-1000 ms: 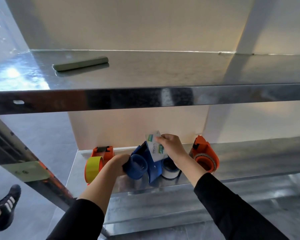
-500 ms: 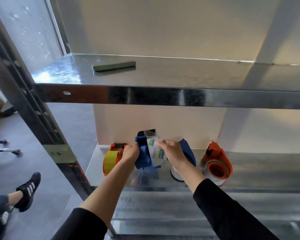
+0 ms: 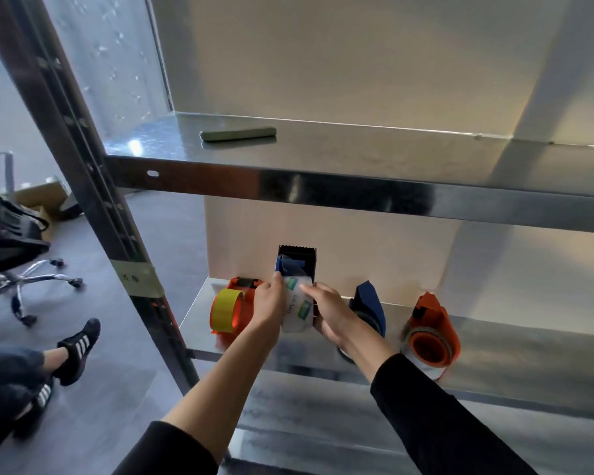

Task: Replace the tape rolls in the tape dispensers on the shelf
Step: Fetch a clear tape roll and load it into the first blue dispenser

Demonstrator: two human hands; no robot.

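The tape roll point(image 3: 296, 311), pale with a green-printed label across its face, sits directly between the two hands above the left part of the lower shelf point(image 3: 528, 354). It seems to be seated in the blue dispenser point(image 3: 290, 265), which stands on end with its black toothed blade pointing up and away towards the back wall. The left hand point(image 3: 270, 305) grips the left flank of the dispenser, fingers curled round it and thumb at the roll's upper edge. The right hand point(image 3: 328, 311) clasps the right flank, thumb pressed on the labelled face of the roll. The roll's axle line runs left to right from palm to palm, while the dispenser's long axis runs up and away from the person, so neither hand is nearer; both are in contact. Whether the roll is fully home on its hub cannot be told, since the hands cover the sides. Any seating push or threading of the free end would probably go along that upward line towards the blade. On the same shelf an orange dispenser with yellow tape point(image 3: 228, 311) stands just left of the hands, and a second blue dispenser point(image 3: 369, 308) and another orange dispenser point(image 3: 431, 332) stand to the right.
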